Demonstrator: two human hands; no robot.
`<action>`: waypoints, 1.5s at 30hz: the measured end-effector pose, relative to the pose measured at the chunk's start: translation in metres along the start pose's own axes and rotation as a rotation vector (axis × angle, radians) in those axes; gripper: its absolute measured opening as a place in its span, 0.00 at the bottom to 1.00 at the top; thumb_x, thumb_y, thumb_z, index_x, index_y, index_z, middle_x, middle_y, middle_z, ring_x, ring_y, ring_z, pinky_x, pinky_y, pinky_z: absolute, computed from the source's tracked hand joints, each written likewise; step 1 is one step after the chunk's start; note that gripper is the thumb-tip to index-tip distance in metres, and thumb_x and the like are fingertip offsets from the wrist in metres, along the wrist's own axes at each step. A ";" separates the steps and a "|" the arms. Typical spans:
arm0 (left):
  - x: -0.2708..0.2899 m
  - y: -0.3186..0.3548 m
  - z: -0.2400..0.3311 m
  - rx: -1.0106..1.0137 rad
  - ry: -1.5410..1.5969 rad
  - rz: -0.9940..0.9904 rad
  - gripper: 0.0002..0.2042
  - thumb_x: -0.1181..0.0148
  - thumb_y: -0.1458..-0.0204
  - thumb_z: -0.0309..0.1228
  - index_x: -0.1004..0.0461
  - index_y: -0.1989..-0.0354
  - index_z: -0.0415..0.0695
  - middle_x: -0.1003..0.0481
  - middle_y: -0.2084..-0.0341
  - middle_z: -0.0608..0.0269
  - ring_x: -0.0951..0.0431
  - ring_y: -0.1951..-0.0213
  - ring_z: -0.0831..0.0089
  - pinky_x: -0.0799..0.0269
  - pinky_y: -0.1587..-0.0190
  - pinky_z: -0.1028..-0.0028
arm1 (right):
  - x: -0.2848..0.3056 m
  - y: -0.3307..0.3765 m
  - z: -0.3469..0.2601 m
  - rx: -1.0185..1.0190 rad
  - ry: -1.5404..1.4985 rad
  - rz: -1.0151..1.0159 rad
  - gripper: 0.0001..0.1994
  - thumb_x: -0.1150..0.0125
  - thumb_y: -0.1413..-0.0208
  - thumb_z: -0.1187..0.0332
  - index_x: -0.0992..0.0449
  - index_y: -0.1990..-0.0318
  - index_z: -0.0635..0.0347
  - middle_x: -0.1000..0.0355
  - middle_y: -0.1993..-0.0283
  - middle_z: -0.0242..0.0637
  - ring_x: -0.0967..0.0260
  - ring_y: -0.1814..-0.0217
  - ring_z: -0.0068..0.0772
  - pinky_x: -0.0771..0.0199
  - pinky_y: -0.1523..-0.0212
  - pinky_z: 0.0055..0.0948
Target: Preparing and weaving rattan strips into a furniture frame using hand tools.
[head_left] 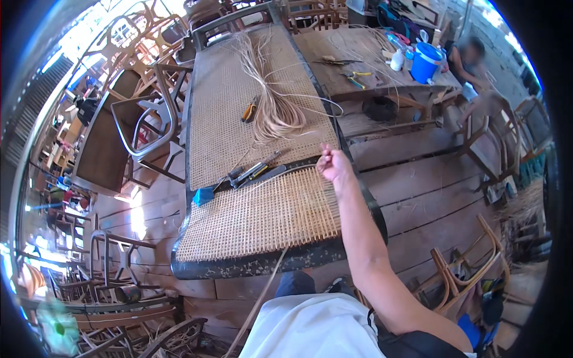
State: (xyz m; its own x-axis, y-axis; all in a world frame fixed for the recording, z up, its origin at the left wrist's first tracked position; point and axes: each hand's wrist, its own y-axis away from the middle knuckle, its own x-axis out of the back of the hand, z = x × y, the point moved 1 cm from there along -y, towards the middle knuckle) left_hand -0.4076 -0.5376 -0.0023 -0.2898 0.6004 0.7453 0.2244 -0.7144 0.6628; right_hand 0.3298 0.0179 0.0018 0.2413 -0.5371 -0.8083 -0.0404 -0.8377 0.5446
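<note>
My right hand [334, 164] is over the right side of a long woven cane bench [239, 224] with a dark frame. Its fingers are curled into a pinch; anything in them is too thin to make out. My left hand is out of view. From the near edge of the weave a pale cane strand [262, 295] runs down past my left side. Left of the hand, awls and other hand tools [253, 170] lie across the bench beside a small blue block [203, 196]. Farther up rest a looped bundle of cane strands [277, 116] and orange-handled pliers [249, 113].
A wooden table [334, 71] at the back right carries yellow-handled pliers [356, 79], loose strands and a blue bucket [425, 62]. Another person [468, 62] sits beyond it. Chair frames [149, 128] crowd the left, with more [459, 268] on the plank floor at right.
</note>
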 end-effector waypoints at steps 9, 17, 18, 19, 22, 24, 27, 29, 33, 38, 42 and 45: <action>-0.041 0.012 0.000 -0.255 0.410 -0.038 0.09 0.43 0.43 0.34 0.23 0.66 0.41 0.22 0.79 0.54 0.21 0.75 0.65 0.26 0.69 0.67 | 0.096 0.161 -0.218 0.769 0.301 -0.020 0.12 0.47 0.39 0.68 0.30 0.50 0.58 0.39 0.81 0.24 0.48 0.84 0.16 0.47 0.82 0.20; 0.161 0.000 0.504 -1.214 0.465 0.025 0.06 0.44 0.42 0.29 0.26 0.61 0.39 0.25 0.76 0.54 0.24 0.75 0.61 0.29 0.70 0.67 | 0.087 0.325 -0.182 1.158 1.319 0.333 0.23 0.50 0.37 0.53 0.31 0.42 0.61 0.30 0.44 0.39 0.33 0.42 0.31 0.38 0.38 0.31; 0.158 -0.004 0.538 -1.386 0.511 -0.068 0.06 0.44 0.42 0.28 0.26 0.62 0.39 0.25 0.75 0.53 0.24 0.76 0.63 0.29 0.69 0.69 | 0.037 0.345 -0.112 1.047 1.303 0.125 0.23 0.50 0.36 0.54 0.32 0.41 0.61 0.30 0.43 0.38 0.33 0.43 0.29 0.38 0.38 0.29; 0.163 0.004 0.573 -1.403 0.466 -0.192 0.06 0.44 0.43 0.28 0.26 0.63 0.38 0.25 0.76 0.55 0.23 0.76 0.66 0.28 0.68 0.71 | 0.038 0.341 -0.077 0.972 1.289 -0.173 0.22 0.50 0.35 0.57 0.34 0.40 0.60 0.30 0.44 0.38 0.32 0.44 0.30 0.37 0.39 0.30; 0.164 0.005 0.618 -1.427 0.456 -0.546 0.07 0.42 0.43 0.30 0.25 0.64 0.38 0.23 0.77 0.62 0.22 0.73 0.76 0.27 0.67 0.75 | 0.035 0.368 0.010 0.402 1.221 -0.485 0.18 0.45 0.37 0.65 0.33 0.43 0.61 0.27 0.52 0.35 0.32 0.55 0.25 0.31 0.52 0.27; 0.173 -0.006 0.620 -1.356 0.323 -0.638 0.08 0.41 0.43 0.32 0.23 0.64 0.38 0.21 0.76 0.65 0.23 0.73 0.79 0.28 0.68 0.77 | 0.053 0.388 0.011 0.122 1.164 -0.426 0.15 0.44 0.38 0.66 0.29 0.47 0.62 0.26 0.57 0.33 0.31 0.60 0.22 0.30 0.57 0.25; 0.195 -0.045 0.585 -1.112 0.058 -0.553 0.10 0.41 0.42 0.34 0.21 0.65 0.39 0.22 0.79 0.67 0.25 0.77 0.82 0.30 0.74 0.79 | 0.089 0.402 -0.036 0.426 1.730 -0.226 0.09 0.37 0.44 0.67 0.21 0.65 0.64 0.29 0.73 0.28 0.36 0.70 0.16 0.33 0.67 0.21; 0.215 -0.085 0.544 -0.904 0.036 -0.492 0.11 0.39 0.43 0.36 0.20 0.66 0.40 0.22 0.81 0.66 0.27 0.80 0.84 0.32 0.77 0.79 | 0.121 0.422 -0.091 0.475 1.831 0.029 0.09 0.35 0.47 0.66 0.21 0.70 0.64 0.32 0.77 0.26 0.38 0.71 0.15 0.36 0.69 0.21; 0.240 -0.152 0.447 -0.674 0.107 -0.373 0.14 0.36 0.46 0.40 0.21 0.72 0.40 0.24 0.83 0.68 0.30 0.83 0.85 0.37 0.81 0.80 | 0.209 0.450 -0.186 0.566 1.815 0.244 0.10 0.33 0.49 0.65 0.23 0.71 0.63 0.33 0.76 0.23 0.39 0.72 0.15 0.39 0.70 0.20; 0.236 -0.165 0.368 -0.581 0.201 -0.060 0.19 0.32 0.50 0.43 0.28 0.82 0.43 0.33 0.88 0.75 0.34 0.84 0.86 0.42 0.82 0.80 | 0.208 0.422 -0.183 0.453 1.880 0.260 0.10 0.32 0.48 0.66 0.26 0.74 0.61 0.35 0.76 0.19 0.43 0.72 0.11 0.41 0.70 0.17; 0.229 -0.157 0.335 -0.526 0.336 -0.098 0.20 0.30 0.51 0.44 0.29 0.84 0.45 0.35 0.89 0.77 0.38 0.85 0.87 0.45 0.82 0.81 | 0.197 0.400 -0.175 0.414 1.896 0.206 0.10 0.31 0.49 0.66 0.26 0.75 0.59 0.35 0.76 0.19 0.43 0.72 0.11 0.41 0.70 0.16; 0.226 -0.153 0.311 -0.482 0.309 -0.048 0.20 0.29 0.52 0.43 0.30 0.85 0.45 0.37 0.89 0.78 0.42 0.85 0.88 0.48 0.82 0.81 | 0.175 0.387 -0.164 0.379 1.881 0.146 0.10 0.31 0.49 0.67 0.26 0.74 0.59 0.34 0.76 0.19 0.42 0.72 0.11 0.40 0.69 0.16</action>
State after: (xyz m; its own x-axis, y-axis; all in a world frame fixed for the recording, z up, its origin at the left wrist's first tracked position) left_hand -0.2185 -0.1809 0.0874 -0.5640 0.5547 0.6117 -0.2241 -0.8158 0.5331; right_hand 0.5154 -0.3837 0.1081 0.7857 -0.0300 0.6178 -0.2682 -0.9166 0.2966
